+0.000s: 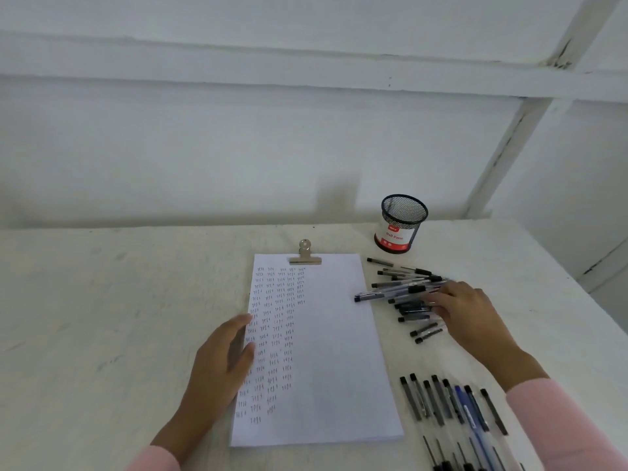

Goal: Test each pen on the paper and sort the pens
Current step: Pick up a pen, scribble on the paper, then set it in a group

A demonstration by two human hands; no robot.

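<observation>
White paper [333, 351], held at its top edge by a metal bulldog clip [305, 256], is lying on a pale table [119, 317] with columns of small test marks filling its left half. The left hand [221, 362] is resting flat on the paper's left edge, fingers straight and gripping nothing. The right hand [465, 311] is reaching into the loose pile of pens [404, 290] just right of the paper's upper half, fingertips lying among the barrels. Whether they are pinching one is too blurred to tell.

Risks from here, as I am judging them:
- The pile is tangled, so drawing one pen out is likely to be dragging its neighbours along. One dark-tipped pen [365, 296] is already poking across the paper's right edge and could smear or mark the sheet.
- Rolling pens could be drifting down toward the sorted row of pens [448, 402] right of the paper's lower half, mixing tested with untested.
- That row is holding one blue pen [467, 407] among black ones, and a sleeve passing over it could be scattering it.

The black mesh pen cup [401, 222] is standing beyond the paper's top right corner. No pens are showing above its rim, and only a red-and-white "Ball Pens" label is showing through the mesh.
</observation>
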